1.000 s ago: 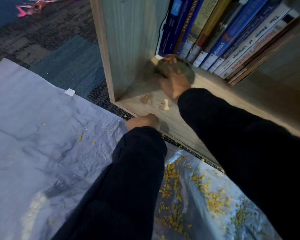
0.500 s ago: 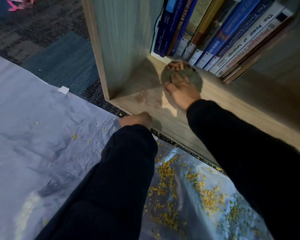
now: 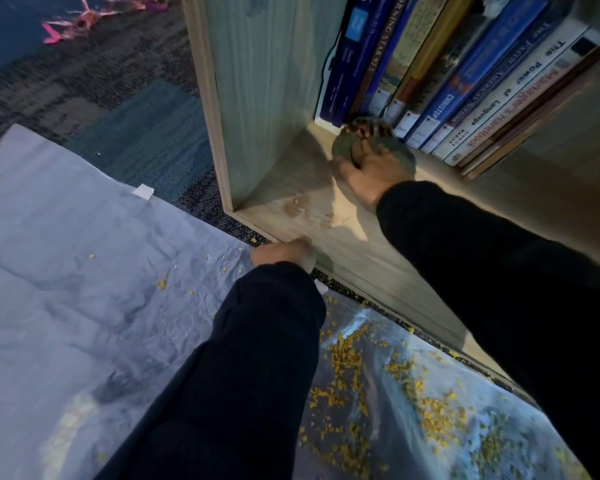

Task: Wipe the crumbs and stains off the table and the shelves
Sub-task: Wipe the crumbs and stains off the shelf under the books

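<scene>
My right hand (image 3: pixel 369 178) presses a dark green cloth (image 3: pixel 399 152) flat on the bottom board of the wooden shelf (image 3: pixel 368 258), just in front of the standing books. Brownish stains (image 3: pixel 293 207) mark the board near its front left corner, left of that hand. My left hand (image 3: pixel 284 252) is curled at the shelf's front edge; whether it holds anything I cannot tell. Yellow crumbs (image 3: pixel 347 358) lie scattered on a plastic sheet (image 3: pixel 66 271) spread over the floor below the shelf.
A row of books (image 3: pixel 465 81) fills the back of the shelf, leaning right. The shelf's left side panel (image 3: pixel 264 81) stands upright. Grey and blue carpet (image 3: pixel 118 116) lies beyond the sheet, with pink scraps (image 3: pixel 80 22) far off.
My right hand and the cloth have slid from the shelf's left rear corner a little to the right along the books. My left hand stays at the front edge.
</scene>
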A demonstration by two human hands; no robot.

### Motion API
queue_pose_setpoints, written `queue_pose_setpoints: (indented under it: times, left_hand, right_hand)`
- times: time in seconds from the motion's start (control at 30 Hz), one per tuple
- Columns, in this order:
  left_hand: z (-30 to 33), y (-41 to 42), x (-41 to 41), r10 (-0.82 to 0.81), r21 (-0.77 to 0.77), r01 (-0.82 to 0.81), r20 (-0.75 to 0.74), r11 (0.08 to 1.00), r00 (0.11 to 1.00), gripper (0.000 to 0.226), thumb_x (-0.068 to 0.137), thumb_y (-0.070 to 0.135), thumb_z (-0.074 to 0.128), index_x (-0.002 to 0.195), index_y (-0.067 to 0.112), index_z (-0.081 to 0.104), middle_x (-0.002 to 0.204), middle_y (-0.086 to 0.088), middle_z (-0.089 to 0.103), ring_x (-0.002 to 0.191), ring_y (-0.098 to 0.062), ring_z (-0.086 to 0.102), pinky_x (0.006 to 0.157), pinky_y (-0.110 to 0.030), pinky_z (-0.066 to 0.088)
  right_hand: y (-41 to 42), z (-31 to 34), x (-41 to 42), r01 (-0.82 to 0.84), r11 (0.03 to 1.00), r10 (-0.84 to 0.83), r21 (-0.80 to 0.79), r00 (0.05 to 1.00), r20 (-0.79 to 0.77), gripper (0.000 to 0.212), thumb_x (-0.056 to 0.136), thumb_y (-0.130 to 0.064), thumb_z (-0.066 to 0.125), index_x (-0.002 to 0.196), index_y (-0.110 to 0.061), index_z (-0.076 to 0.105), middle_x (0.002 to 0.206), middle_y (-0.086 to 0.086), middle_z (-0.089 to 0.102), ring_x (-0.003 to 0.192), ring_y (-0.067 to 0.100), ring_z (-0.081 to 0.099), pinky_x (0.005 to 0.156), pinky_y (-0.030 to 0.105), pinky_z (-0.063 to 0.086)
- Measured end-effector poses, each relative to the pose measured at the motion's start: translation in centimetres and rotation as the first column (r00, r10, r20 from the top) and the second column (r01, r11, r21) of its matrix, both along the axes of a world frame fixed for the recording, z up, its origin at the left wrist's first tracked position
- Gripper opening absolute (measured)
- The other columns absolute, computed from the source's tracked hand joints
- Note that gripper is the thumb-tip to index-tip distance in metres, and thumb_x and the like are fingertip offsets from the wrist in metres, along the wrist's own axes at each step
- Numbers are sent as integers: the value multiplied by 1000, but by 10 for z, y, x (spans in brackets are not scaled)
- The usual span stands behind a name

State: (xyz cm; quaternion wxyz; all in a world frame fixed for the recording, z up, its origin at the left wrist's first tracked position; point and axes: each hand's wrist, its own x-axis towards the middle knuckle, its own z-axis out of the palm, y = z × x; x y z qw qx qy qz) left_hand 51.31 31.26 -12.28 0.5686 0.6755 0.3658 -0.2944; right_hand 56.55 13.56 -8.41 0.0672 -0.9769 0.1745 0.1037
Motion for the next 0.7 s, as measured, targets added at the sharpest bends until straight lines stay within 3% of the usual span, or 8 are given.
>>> queue_pose_setpoints:
  times: [0.1,0.2,0.3,0.37,0.43,0.53,0.6,0.7]
  left_hand:
    - [8,3,-6,-120,102,115,51,988,991,44,88,41,69,113,4,70,110,-9,74,96,-24,71,46,-26,44]
    - [14,6,-12,-179,91,171,88,981,980,44,91,42,65,111,3,71,100,-10,74,75,-23,68,46,-24,46]
    - [14,5,-8,-57,37,55,42,998,997,43,85,37,73,107,1,70,88,-10,73,60,-22,64,48,-23,48]
    - [12,3,-6,-22,13,21,12,1000,1000,42,83,33,75,110,1,69,99,-13,75,57,-23,63,47,-29,49]
    - [11,3,-5,-42,34,42,16,999,999,40,83,33,75,109,2,71,102,-13,75,60,-25,68,46,-27,45]
    - [4,0,-6,-67,51,66,19,997,998,62,68,48,73,110,3,70,106,-15,75,92,-27,74,67,-36,61]
    - [-7,-1,-3,-87,54,85,31,995,996,73,57,53,66,110,3,68,104,-12,76,95,-28,74,84,-45,62]
    - [3,3,-6,-78,46,76,53,996,996,49,75,48,72,100,5,69,91,-6,75,78,-22,73,73,-35,62]
  right_hand:
    - [5,-2,12,5,998,-5,-66,1000,1,84,96,-73,21,160,-18,21,162,14,31,148,34,30,121,52,25]
    - [18,1,23,20,995,-24,-102,999,-38,88,95,-73,25,159,-13,23,164,13,26,148,39,27,122,55,20]
    - [22,13,22,14,996,-16,-94,1000,-16,78,97,-67,31,151,-11,41,155,15,37,138,41,40,118,53,30]
    - [16,18,1,-118,978,115,-170,993,-29,71,98,-65,27,132,-12,60,127,13,54,115,36,55,104,51,44]
    - [12,18,-26,-202,954,198,-222,979,-41,73,96,-65,17,108,-13,67,93,7,54,91,28,56,89,43,49]
    - [13,13,-50,-177,967,182,-181,983,10,60,93,-59,24,111,-17,63,105,11,58,98,31,56,85,46,48]
    - [13,15,-44,-216,954,219,-205,976,-12,72,94,-61,17,117,-12,64,110,15,56,108,31,55,95,47,45]
    - [19,28,-20,-154,969,162,-193,986,25,65,103,-56,25,120,-7,65,123,15,59,110,29,53,98,41,41]
